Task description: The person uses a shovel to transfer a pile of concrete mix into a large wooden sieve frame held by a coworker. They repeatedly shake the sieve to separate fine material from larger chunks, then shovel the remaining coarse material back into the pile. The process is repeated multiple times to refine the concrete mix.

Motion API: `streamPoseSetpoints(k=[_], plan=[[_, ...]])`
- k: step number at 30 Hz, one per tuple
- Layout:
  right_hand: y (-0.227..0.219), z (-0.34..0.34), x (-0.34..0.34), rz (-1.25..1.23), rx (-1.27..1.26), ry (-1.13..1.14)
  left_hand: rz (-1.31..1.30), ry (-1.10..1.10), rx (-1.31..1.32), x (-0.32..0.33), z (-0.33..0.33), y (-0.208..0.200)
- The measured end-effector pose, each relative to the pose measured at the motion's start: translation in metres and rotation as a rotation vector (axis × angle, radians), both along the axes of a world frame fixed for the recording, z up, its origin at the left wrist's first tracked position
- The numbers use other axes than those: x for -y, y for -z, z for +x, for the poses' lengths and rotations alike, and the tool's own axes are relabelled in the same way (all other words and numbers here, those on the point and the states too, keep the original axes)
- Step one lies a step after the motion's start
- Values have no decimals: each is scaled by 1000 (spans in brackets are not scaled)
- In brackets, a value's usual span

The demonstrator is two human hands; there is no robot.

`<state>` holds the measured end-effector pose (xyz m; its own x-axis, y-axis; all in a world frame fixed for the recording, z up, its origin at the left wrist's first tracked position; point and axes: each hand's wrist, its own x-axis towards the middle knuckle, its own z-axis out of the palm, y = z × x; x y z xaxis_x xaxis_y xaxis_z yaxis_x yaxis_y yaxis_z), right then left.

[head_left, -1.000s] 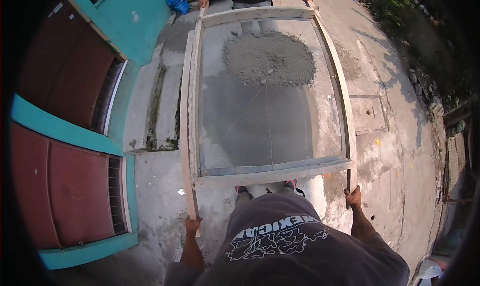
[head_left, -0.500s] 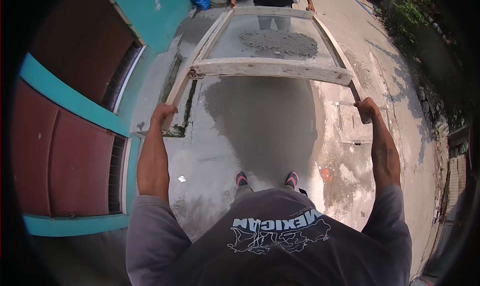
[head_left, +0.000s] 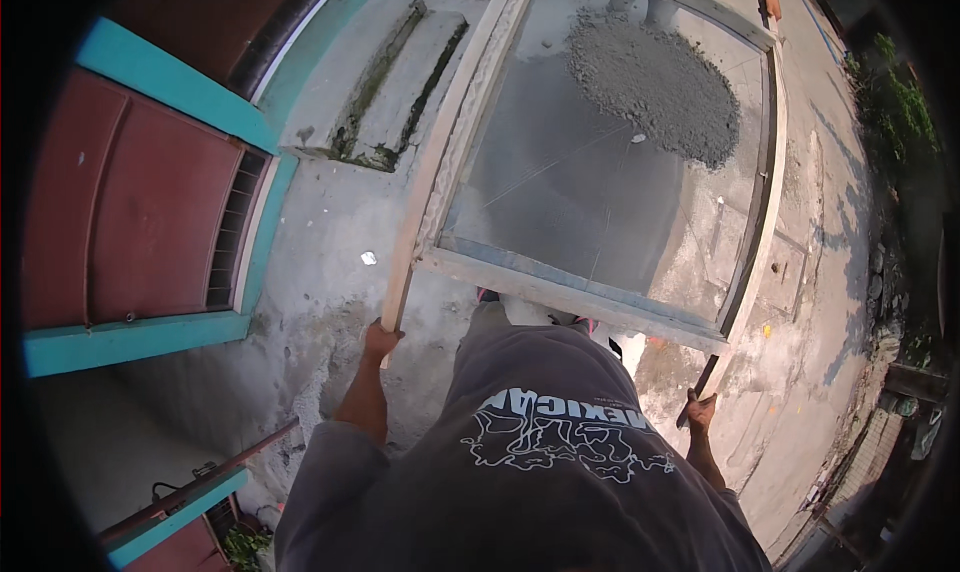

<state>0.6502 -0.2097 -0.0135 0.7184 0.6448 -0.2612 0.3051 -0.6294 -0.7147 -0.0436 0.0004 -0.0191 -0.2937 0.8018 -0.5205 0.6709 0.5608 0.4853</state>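
Observation:
My left hand point(head_left: 382, 342) is closed round the left wooden handle of a large framed screen point(head_left: 570, 297). Round the right handle, my right hand point(head_left: 701, 412) is closed too. The screen is a wooden rectangle with fine mesh point(head_left: 540, 172) across it, held off the ground in front of my body and slanting toward the far left. Inside its outline shows a heap of grey, sand-like material point(head_left: 660, 92); I cannot tell if it rests on the mesh or on the ground beneath. A co-worker's hand point(head_left: 771, 5) is at the far right corner.
A smooth dark grey patch point(head_left: 640, 237) covers the concrete below the screen. On the left are a concrete step point(head_left: 390, 82) and a turquoise wall with dark red panels point(head_left: 150, 202). A metal rail point(head_left: 225, 467) stands at lower left. Plants point(head_left: 900, 92) line the right side.
The screen has come nearer and lower, swinging so that its far end points more to the right. Both my hands have dropped toward my waist, still gripping the handles.

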Motion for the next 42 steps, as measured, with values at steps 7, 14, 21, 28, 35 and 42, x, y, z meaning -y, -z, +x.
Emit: streamPoseSetpoints(k=[7,14,21,28,35,42], plan=[[16,103,-130,-168,347,-246,56,176,-52,-166,47,-17],[-204,97,-330,-229,160,-320,177,184,-128,-334,88,-219],[-67,53,-192,-311,459,-244,185,243,-132,-203,47,-88],[-54,-34,-25,-204,113,26,111,11,-51,-3,3,-16],[-40,1,-113,-434,210,-96,25,124,-39,-104,8,-11],[-215,71,-324,-412,331,-290,211,327,-203,-331,84,-222]])
